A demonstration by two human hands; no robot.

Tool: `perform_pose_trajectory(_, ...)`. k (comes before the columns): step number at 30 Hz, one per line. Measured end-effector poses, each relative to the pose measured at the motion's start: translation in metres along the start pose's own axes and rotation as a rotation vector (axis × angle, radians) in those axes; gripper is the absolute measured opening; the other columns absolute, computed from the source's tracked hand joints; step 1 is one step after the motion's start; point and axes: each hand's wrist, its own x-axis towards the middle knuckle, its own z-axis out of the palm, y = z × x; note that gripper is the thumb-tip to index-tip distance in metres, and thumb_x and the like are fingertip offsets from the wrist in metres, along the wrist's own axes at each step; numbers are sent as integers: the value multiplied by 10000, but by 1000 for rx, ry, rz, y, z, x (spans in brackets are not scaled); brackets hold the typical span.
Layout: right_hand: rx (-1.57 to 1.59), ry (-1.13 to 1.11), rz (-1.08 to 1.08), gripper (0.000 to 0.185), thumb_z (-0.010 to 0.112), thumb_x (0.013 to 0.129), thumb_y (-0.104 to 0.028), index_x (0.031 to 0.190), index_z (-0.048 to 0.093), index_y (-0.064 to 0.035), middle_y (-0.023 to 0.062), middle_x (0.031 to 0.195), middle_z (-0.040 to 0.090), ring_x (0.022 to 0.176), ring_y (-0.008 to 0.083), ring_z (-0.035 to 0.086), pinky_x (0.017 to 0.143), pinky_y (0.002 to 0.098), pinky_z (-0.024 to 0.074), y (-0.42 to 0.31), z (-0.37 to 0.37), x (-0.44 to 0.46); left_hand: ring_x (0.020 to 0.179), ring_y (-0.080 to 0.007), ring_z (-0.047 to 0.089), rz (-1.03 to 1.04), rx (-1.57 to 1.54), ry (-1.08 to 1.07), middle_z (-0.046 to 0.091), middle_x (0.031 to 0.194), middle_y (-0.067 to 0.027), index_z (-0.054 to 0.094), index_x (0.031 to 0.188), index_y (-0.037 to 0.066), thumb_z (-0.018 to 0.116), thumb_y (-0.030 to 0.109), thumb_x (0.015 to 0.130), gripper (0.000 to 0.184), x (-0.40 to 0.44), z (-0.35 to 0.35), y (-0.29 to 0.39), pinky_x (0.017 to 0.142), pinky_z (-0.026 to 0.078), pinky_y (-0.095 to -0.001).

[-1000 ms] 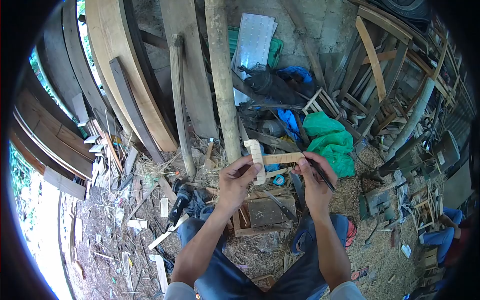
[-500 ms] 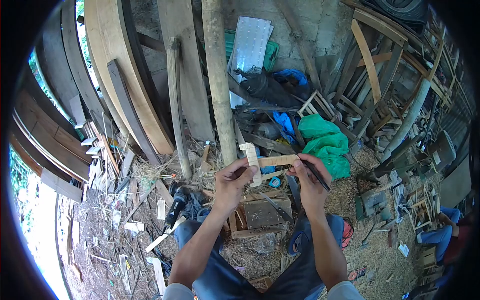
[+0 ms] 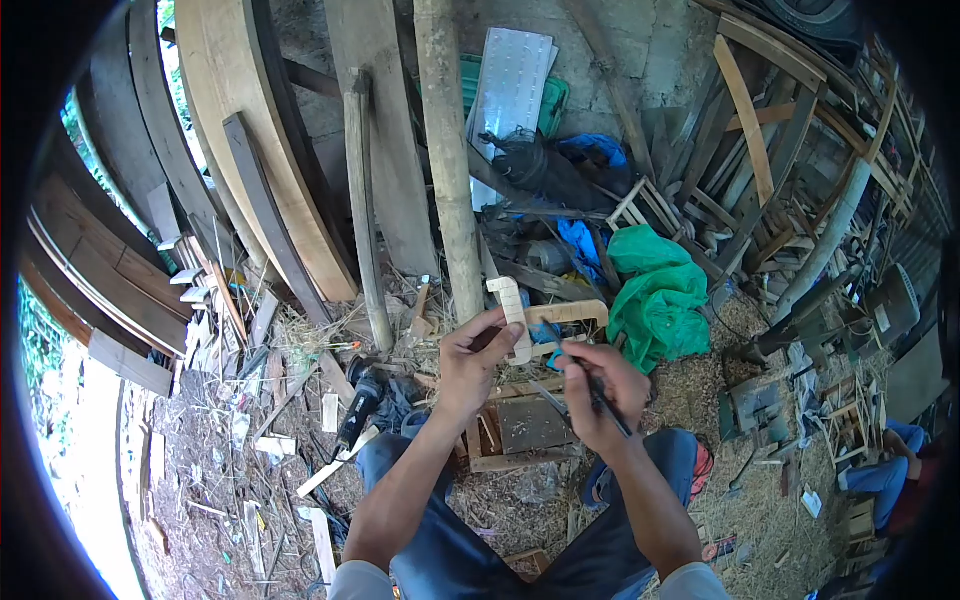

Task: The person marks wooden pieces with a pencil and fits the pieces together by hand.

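My left hand is closed around two pale cut wooden pieces in front of my knees. One wooden piece with a hooked top stands upright, with marks along its face. The other wooden piece reaches sideways to the right and ends in a downturned hook. My right hand grips a slim dark pencil-like stick, just below and right of the wood and apart from it. Beneath the hands sits a wooden block. A thin metal blade lies by it, partly covered by my right hand.
A black angle grinder lies on the ground to the left among wood scraps. A bamboo post rises ahead, with planks leaning beside it. The green plastic bag is at right; another person's leg shows far right.
My right hand has let go of the sideways piece's end and moved down and towards me with the dark stick. The hooked end is now uncovered. The left hand keeps its hold.
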Motion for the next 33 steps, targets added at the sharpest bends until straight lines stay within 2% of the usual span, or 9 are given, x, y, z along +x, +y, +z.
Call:
perform_pose_trajectory(4,15,-38,-23,176,618,794,19,969,628,34,125,795,651,676,174,650,610,263,504,1,10,-1,704,-67,548,20,8,-24,656,860,-34,647,1062,-17,663,67,826,251,-2,0,1,643,443,-219)
perform_pose_trajectory(6,-25,-65,-49,187,624,783,25,970,628,30,126,800,648,672,182,648,596,265,501,1,10,0,828,-65,582,11,30,-37,664,946,-62,623,1094,-42,654,46,847,264,-2,0,2,723,464,-206)
perform_pose_trajectory(9,-41,-47,-100,196,627,773,34,969,629,25,126,802,645,663,181,641,584,261,496,3,12,1,840,-71,588,22,15,-46,665,960,-70,621,1096,-43,649,43,849,263,-2,-1,0,739,467,-206)
perform_pose_trajectory(15,-59,-67,-106,206,628,741,56,941,634,6,106,780,635,587,154,583,529,259,458,-1,13,2,836,-72,589,25,-20,-55,665,957,-65,619,1099,-45,649,40,848,267,-3,1,1,741,468,-208)
perform_pose_trajectory(19,-96,-77,-133,218,620,705,63,916,628,7,99,733,611,538,151,536,486,266,424,0,9,1,797,-54,569,23,66,-44,660,914,-38,628,1087,-32,651,37,847,251,-3,0,-1,704,458,-196)
perform_pose_trajectory(33,-65,-54,-161,213,623,722,75,928,613,20,106,757,615,539,147,559,480,256,427,2,10,1,812,-56,578,43,47,-63,662,943,-48,631,1085,-29,656,26,841,251,-2,-1,-3,719,465,-200)
